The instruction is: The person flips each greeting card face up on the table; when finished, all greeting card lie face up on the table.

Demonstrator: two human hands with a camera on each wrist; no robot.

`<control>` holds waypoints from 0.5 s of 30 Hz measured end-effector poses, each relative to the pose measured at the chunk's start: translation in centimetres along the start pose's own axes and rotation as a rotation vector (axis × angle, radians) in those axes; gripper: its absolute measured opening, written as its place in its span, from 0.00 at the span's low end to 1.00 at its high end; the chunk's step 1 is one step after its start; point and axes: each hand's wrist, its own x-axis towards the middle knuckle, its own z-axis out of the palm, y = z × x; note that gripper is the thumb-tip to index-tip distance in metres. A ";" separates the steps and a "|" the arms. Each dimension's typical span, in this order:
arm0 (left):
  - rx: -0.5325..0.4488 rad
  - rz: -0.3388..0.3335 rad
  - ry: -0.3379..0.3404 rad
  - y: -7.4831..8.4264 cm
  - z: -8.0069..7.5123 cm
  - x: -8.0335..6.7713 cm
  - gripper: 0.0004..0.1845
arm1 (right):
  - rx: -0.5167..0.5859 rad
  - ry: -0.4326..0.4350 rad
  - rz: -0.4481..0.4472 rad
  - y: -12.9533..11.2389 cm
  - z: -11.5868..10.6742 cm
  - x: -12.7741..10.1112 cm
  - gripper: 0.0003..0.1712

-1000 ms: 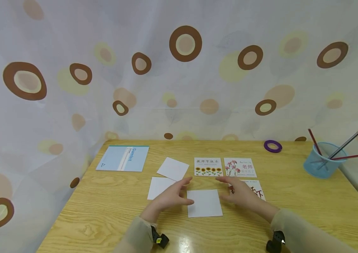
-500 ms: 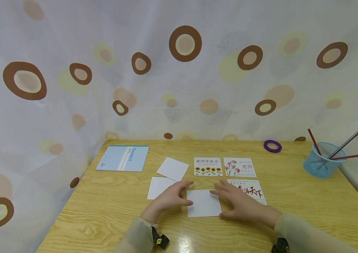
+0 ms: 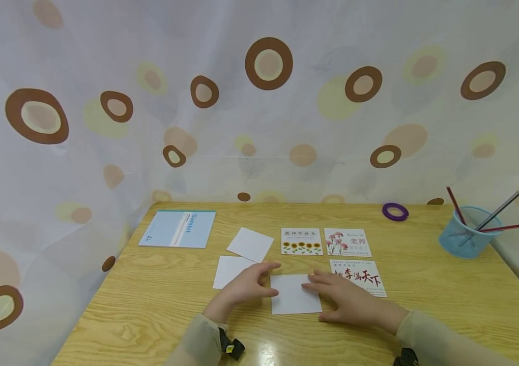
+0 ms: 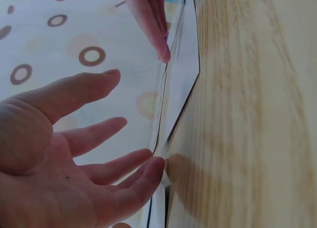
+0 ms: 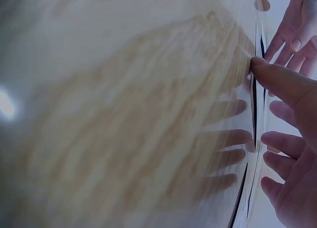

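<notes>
A blank white card [image 3: 292, 299] lies on the wooden table between my two hands. My left hand [image 3: 244, 285] hovers by its left edge, thumb and fingers spread and holding nothing; the left wrist view shows these fingers [image 4: 104, 134] apart. My right hand [image 3: 351, 301] is at the card's right side, fingertips over its upper right part and thumb near the lower right corner. In the right wrist view the thumb [image 5: 277, 79] seems to meet the card's edge, though contact is hard to tell. A card with red lettering [image 3: 369, 279] lies partly behind my right hand.
Two more blank cards [image 3: 251, 244] lie left of centre, one partly behind my left hand. Behind are a sunflower card [image 3: 302, 247] and a carnation card [image 3: 347, 243]. Around them are a blue notebook [image 3: 178, 230], a purple ring [image 3: 395, 212] and a blue pencil cup [image 3: 467, 239].
My right hand has come down and toward me, its fingers now over the white card's right side. More of the red-lettered card shows. The left hand has stayed nearly still.
</notes>
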 end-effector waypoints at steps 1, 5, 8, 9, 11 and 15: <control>-0.001 -0.003 0.002 0.0 0.0 0.0 0.35 | 0.005 -0.005 0.005 0.0 0.0 0.0 0.38; -0.005 -0.015 0.005 0.0 0.0 -0.1 0.34 | 0.022 -0.028 0.026 -0.3 -0.3 0.1 0.37; -0.007 -0.017 0.005 -0.2 0.0 -0.2 0.34 | 0.025 -0.047 0.042 -0.4 -0.4 0.1 0.36; -0.007 -0.017 0.006 -0.2 0.0 -0.2 0.34 | 0.027 -0.052 0.047 -0.5 -0.4 0.1 0.36; -0.003 -0.017 0.008 -0.2 0.0 -0.2 0.34 | 0.024 -0.059 0.053 -0.5 -0.4 0.1 0.37; 0.002 -0.014 0.007 -0.3 -0.1 -0.2 0.33 | 0.018 -0.064 0.055 -0.4 -0.3 0.1 0.37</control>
